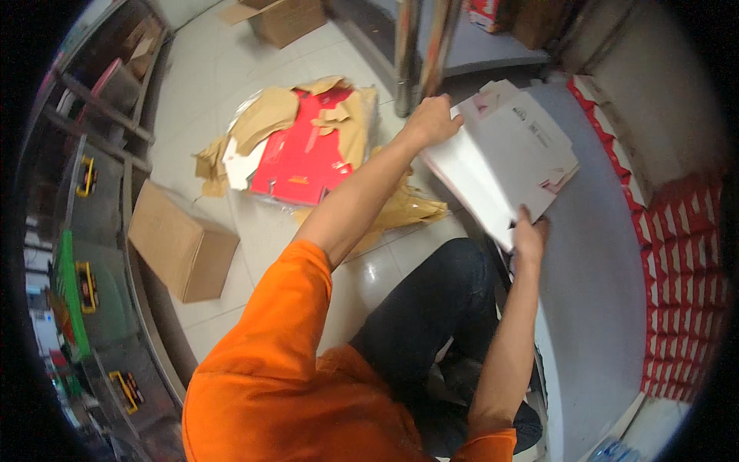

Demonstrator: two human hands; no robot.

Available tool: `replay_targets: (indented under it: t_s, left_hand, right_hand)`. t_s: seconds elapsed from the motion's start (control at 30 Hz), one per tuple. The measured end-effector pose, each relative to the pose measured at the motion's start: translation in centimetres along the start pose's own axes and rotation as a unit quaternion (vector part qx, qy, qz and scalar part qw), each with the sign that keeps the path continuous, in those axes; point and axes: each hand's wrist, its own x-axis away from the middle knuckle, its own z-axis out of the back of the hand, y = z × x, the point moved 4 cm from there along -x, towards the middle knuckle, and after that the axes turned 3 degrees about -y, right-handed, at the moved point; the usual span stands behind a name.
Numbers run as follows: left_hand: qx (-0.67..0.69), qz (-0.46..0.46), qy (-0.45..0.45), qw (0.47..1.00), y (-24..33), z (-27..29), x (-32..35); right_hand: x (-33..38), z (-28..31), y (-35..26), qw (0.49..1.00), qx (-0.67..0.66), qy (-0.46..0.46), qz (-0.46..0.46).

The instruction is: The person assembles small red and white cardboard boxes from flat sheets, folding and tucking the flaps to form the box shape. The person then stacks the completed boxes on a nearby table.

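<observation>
A stack of flattened cardboard boxes (531, 146), pale grey-white with printed marks on top, is held at a slant over the grey shelf. My left hand (433, 122) is closed on its far left corner. At the near edge my right hand (529, 235) grips the stack, its thumb on the upper face. The fingers under the stack are hidden. To the left on the floor lies a bundle of red flattened boxes (296, 162), partly covered by torn brown wrapping paper (265, 119) and clear plastic.
The grey shelf (596, 254) runs along my right side, with several red-and-white boxes (681, 292) stacked along its back. Metal posts (406, 58) stand ahead. A brown carton (185, 239) sits on the tiles at left, another carton (289, 19) farther off. Drawers with yellow handles (86, 286) line the left.
</observation>
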Motion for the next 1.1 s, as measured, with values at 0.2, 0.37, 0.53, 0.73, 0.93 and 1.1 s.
replay_targets:
  t_s: [0.2,0.37,0.53,0.73,0.93,1.1]
  left_hand:
    - [0.034,0.012,0.046,0.998,-6.9,12.7,14.4]
    - [-0.118,0.002,-0.059,0.991,-15.7,16.0,23.5]
    - [-0.224,-0.061,-0.047,0.971,-16.9,15.2,23.6]
    - [-0.277,-0.06,-0.094,0.954,-16.6,15.2,23.1]
    - [-0.298,-0.031,-0.145,0.943,-16.7,14.9,23.1]
    - [-0.316,-0.024,-0.146,0.937,-17.1,14.3,23.6]
  right_hand:
    - [6.4,4.5,1.5,0.973,-0.011,0.137,0.185]
    - [15.6,3.7,6.6,0.991,-0.073,0.048,0.104]
    - [19.8,2.8,10.0,0.974,0.051,0.027,0.219]
    - [21.3,4.4,13.2,0.979,0.055,0.046,0.189]
    - [22.3,5.5,17.3,0.98,0.067,0.064,0.175]
    - [22.4,5.6,18.8,0.985,0.051,0.071,0.149]
